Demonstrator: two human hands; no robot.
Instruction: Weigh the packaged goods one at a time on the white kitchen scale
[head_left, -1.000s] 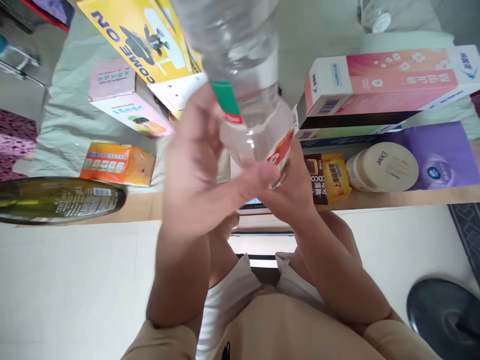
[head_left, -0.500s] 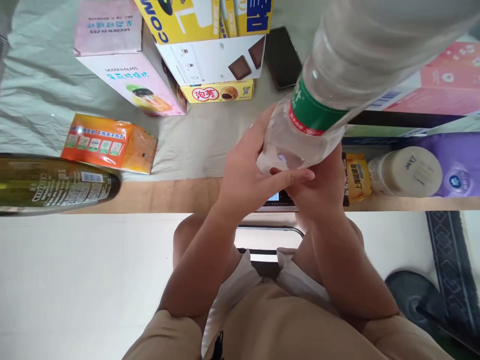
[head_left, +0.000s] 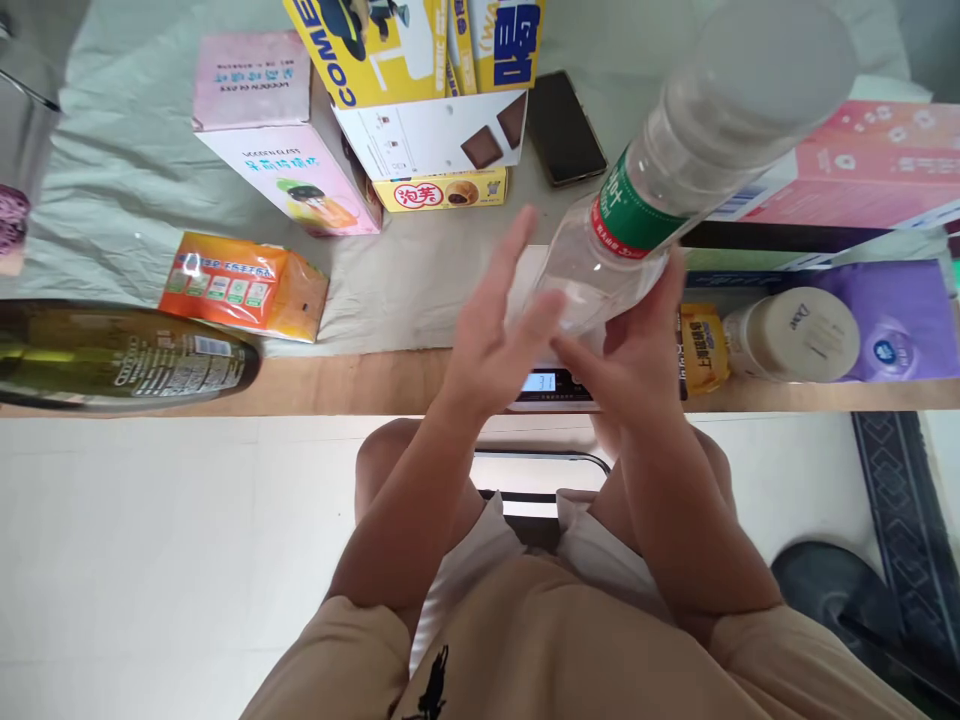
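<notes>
A tall clear plastic bottle with a green and red label stands over a small digital scale, whose lit display seems to read 31. The bottle looks empty of liquid. To its left, my left hand is open, slightly blurred, with fingers apart from one another. My right hand curves around the lower right side, fingers spread and thumb stretched toward the scale. Whether its fingertips touch the bottle is hard to tell. Most of the scale's top is hidden behind the hands and bottle.
Left lie an orange tissue pack and a green glass bottle. Behind stand a pink box, yellow and white boxes and a black phone. Rightward are a Dove bottle, a purple pack and a pink carton.
The bottle has gone lower, away from the camera. My left hand has come off its base and opened to the left. My right hand's fingers have loosened, and the scale's display shows more.
</notes>
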